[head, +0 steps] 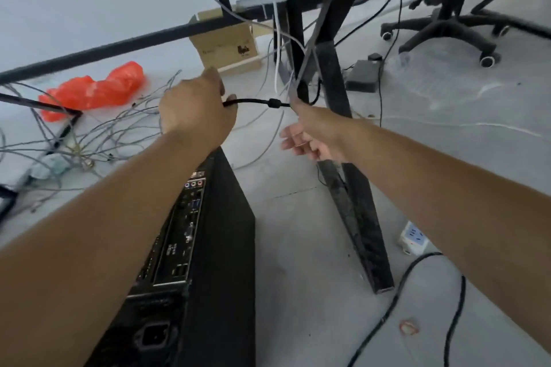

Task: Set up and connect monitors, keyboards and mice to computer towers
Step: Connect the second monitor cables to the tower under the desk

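Observation:
A black computer tower [220, 247] stands on the grey floor below my arms, its rear port panel [182, 229] facing up and left. My left hand [193, 107] is closed around the end of a black cable [253, 101] that has a thick ferrite bead. The cable runs taut to the right, where my right hand [310, 134] pinches it between thumb and forefinger, the other fingers spread loosely. Both hands hover above the far end of the tower, beside the black desk leg [343, 158]. The cable's plug is hidden inside my left hand.
A tangle of grey wires [98, 134] and an orange plastic bag [95, 89] lie at the left. A cardboard box [229, 45] sits behind. A black power brick [362, 76], a white power strip [413, 238], a loose black cord [396, 301] and an office chair [447, 24] are at the right.

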The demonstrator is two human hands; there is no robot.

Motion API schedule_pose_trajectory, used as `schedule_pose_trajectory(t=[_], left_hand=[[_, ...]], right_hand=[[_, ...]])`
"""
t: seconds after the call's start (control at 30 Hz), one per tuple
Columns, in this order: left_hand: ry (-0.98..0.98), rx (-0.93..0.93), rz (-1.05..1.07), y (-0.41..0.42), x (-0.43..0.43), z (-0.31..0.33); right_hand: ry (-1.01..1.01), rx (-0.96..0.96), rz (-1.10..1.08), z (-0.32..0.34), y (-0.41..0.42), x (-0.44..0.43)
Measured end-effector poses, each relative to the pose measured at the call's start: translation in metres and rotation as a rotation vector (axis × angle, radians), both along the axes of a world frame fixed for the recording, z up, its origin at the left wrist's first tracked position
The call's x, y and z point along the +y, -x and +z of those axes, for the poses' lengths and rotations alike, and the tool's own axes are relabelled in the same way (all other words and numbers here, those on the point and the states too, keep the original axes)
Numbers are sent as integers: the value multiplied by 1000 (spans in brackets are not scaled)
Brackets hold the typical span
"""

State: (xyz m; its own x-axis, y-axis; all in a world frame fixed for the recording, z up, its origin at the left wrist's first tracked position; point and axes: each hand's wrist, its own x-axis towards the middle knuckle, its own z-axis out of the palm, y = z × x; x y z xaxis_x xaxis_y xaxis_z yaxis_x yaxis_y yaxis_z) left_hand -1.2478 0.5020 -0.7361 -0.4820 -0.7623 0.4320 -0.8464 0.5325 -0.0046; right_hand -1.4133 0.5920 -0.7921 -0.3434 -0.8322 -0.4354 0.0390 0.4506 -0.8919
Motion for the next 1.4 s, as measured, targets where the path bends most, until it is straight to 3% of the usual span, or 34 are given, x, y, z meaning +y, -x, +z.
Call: schedule_pose_trajectory(t=[0.1,0.27,0.37,0.57,0.7,0.83,0.97,1.1,1.27,1.4], left_hand=[[17,-3,-21,-39,1,3],[-79,189,19,-89,-1,-10],[-114,176,18,-112,6,-30],[-311,136,328,-165,1,-73],[-471,172,417,-161,-20,-79],[-557,181,393,-140,-40,-75],[-555,11,354,-128,-49,-71],[-570,-49,383,-127,-46,-71],[-641,107,429,-117,-27,-73],[-773,366,427,-108,-11,-77]], right_hand=[[153,-158,59,17,-37,-26],[386,-517,123,32,-83,-41],[454,-618,121,27,-99,-48],[438,-756,-102,5,-101,-66],[406,-830,-157,-8,-89,-68],[418,-795,-137,-11,-81,-70],[337,-576,-30,-18,-94,-72],[329,-554,-43,-17,-108,-76],[297,-588,-145,-14,-110,-78],[270,-553,-184,-10,-99,-64]])
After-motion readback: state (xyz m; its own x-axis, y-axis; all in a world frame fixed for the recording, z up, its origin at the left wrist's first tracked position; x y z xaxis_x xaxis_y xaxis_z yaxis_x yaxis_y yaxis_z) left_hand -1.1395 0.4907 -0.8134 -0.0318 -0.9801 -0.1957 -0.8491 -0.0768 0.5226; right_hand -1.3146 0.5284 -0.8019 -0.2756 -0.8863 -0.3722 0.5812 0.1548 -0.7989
